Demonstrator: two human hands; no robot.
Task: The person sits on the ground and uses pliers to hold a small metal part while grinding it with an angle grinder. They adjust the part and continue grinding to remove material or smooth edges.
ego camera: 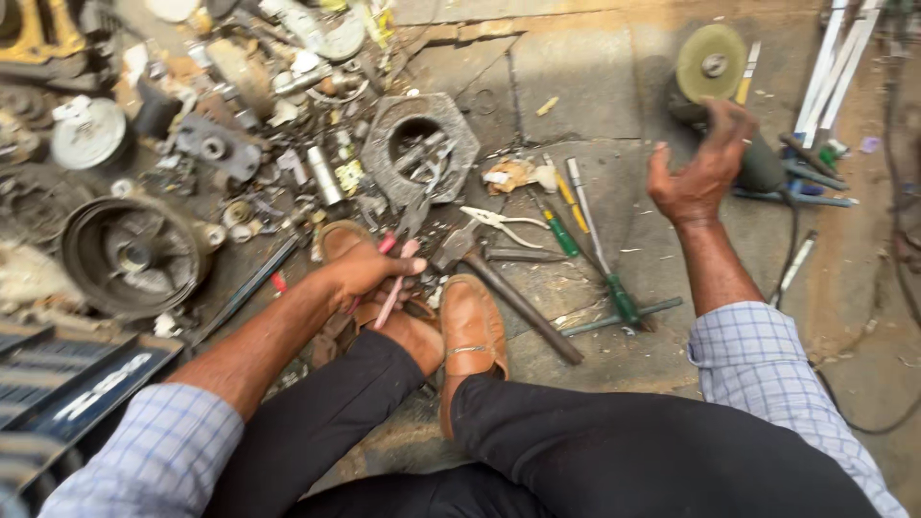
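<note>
On the far left of the floor lay a round dark metal housing, open side up, with what looked like a hub or rotor seated inside it. Scrap parts were heaped beyond it.

Right of that, the person's left hand was closed around the red-handled pliers, the grips in the fist and the jaws pointing away, just above the near brown shoe. To my eye, the grip would serve best if it sat far back on the handles and the wrist stayed straight, so the jaws could open fully without the tool twisting.

Beyond the pliers sat a hexagonal metal casing with a round bore; a few small metal pieces, perhaps bolts or a tool, lay inside it, though I couldn't tell exactly which.

Further right on the floor lay a hammer, white-handled pliers and a green-handled screwdriver.

At the far right, the right hand was curled over the body of an angle grinder, fingers wrapping it, disc facing up. A firm hold well clear of the disc seemed wise.
</note>
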